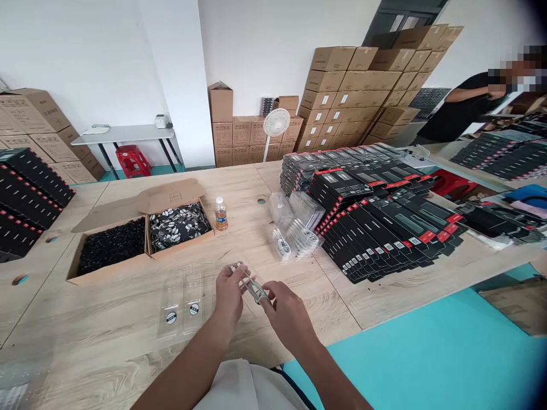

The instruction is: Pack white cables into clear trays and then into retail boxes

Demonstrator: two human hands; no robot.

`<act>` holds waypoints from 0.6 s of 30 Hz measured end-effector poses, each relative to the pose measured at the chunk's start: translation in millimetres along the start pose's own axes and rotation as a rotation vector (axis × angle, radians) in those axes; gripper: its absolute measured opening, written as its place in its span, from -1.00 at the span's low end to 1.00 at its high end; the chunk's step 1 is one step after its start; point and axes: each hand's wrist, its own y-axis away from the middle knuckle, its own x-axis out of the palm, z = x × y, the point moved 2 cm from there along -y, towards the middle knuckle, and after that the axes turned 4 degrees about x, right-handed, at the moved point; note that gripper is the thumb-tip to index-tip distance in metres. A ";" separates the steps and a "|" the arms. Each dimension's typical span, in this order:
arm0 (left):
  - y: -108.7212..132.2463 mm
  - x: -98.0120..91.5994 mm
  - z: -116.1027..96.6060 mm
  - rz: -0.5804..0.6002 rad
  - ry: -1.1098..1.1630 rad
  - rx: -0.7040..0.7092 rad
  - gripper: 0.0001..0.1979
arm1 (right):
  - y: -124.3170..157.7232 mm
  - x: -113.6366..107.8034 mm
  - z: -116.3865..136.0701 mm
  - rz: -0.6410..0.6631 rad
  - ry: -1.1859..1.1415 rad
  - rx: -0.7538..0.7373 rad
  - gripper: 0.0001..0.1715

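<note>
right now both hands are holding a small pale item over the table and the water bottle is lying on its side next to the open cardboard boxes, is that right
Not quite: the head view shows the water bottle standing upright on the wooden table, not lying on its side. The rest stands: it is next to the open cardboard boxes, and the left hand and right hand hold the small pale item over the table.

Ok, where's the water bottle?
In the head view, the plastic water bottle stands upright on the wooden table, just right of the open cardboard box, left of the clear plastic packs.
</note>
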 end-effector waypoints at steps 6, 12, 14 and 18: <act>4.5 3.4 -2.9 0.055 0.104 -0.099 -0.75 | 2.3 9.8 -23.5 0.062 -0.389 0.201 -0.78; 4.3 3.1 -1.2 0.088 0.173 -0.136 -0.77 | 0.2 3.8 -38.2 -0.061 -0.477 0.263 -0.51; 4.4 2.1 1.3 0.106 0.176 -0.156 -0.77 | 1.2 8.2 -42.3 0.093 -0.659 0.349 -0.47; 7.1 -1.5 6.0 0.186 0.158 -0.178 -0.75 | 7.7 20.8 -46.6 0.256 -0.860 0.389 -0.68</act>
